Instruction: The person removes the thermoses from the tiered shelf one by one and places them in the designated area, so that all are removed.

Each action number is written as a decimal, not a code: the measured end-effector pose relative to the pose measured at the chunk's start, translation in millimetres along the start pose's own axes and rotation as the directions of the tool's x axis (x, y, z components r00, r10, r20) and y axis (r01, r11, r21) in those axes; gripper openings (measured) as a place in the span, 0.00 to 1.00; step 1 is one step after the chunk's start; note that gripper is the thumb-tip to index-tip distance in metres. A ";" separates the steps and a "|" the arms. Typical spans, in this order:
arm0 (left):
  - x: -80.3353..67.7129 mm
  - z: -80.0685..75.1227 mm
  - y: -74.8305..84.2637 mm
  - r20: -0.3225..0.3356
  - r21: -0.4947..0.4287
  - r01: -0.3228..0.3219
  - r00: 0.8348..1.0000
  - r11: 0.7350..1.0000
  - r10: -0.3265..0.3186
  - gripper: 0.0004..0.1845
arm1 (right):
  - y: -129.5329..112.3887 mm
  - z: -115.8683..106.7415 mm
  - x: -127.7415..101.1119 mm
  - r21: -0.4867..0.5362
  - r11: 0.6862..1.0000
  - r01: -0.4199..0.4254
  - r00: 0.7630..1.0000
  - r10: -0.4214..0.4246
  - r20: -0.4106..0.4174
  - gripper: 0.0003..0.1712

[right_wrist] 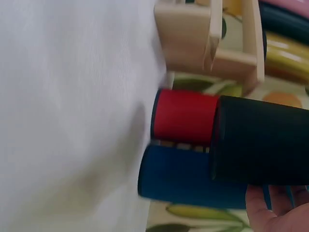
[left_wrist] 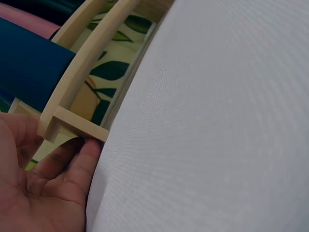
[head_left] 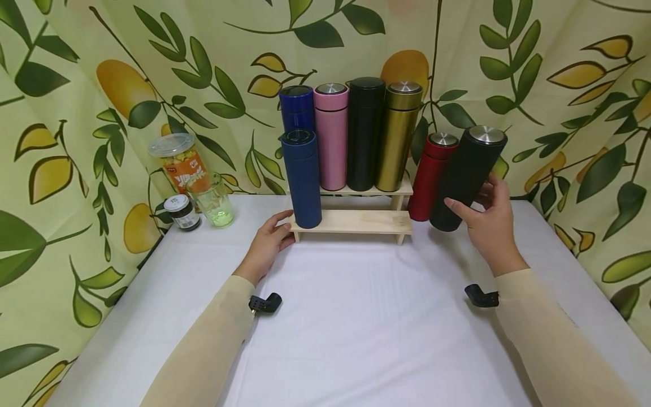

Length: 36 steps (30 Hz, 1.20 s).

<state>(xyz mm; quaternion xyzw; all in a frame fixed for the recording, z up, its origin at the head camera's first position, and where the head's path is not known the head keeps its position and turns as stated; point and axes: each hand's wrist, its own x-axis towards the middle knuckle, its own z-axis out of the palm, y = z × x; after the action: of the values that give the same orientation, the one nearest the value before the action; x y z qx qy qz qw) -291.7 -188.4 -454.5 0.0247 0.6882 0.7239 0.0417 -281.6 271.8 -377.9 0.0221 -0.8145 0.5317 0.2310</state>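
My right hand [head_left: 492,223] grips a black thermos bottle [head_left: 465,178] with a silver lid, tilted to the right. A red thermos [head_left: 432,181] stands just left of it, partly covered. In the right wrist view a blue bottle [right_wrist: 178,174] lies beyond the black one, beside the red one; the head view hides it. My left hand [head_left: 267,243] holds the left end of a two-step wooden rack [head_left: 361,221], thumb at the step and fingers at its leg [left_wrist: 79,124]. A dark blue thermos [head_left: 301,181] stands on the lower step's left end.
Blue [head_left: 296,107], pink [head_left: 333,141], black [head_left: 365,135] and gold [head_left: 399,138] thermoses line the upper step. At back left stand a snack tub [head_left: 184,169], a glass [head_left: 216,203] and a dark jar [head_left: 182,215]. Leaf-patterned cloth [head_left: 203,34] walls the white table [head_left: 356,328].
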 end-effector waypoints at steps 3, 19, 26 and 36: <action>0.1 0.4 0.3 -0.005 0.000 0.001 1.000 1.000 -0.001 0.26 | 3.2 -12.5 2.3 -0.029 0.998 -0.050 0.998 0.049 -0.029 0.49; -2.0 2.8 3.2 -0.012 -0.006 -0.007 1.000 1.000 0.007 0.26 | 26.8 -41.1 16.8 -0.065 0.967 -0.245 0.964 0.236 -0.121 0.50; -1.0 2.0 2.1 -0.011 0.022 0.001 1.000 1.000 -0.001 0.26 | 49.9 -41.2 24.9 -0.103 0.953 -0.285 0.954 0.272 -0.127 0.52; -0.6 1.8 2.3 -0.014 0.016 0.008 1.000 1.000 -0.008 0.26 | 67.5 -36.9 35.8 -0.115 0.955 -0.274 0.957 0.259 -0.133 0.52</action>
<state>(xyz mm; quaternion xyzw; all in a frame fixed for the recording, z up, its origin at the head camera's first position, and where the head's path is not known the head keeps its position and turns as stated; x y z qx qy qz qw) -290.9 -186.8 -452.1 0.0173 0.6942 0.7185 0.0397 -319.6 340.9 -409.2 -0.1345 -0.8287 0.5031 0.2049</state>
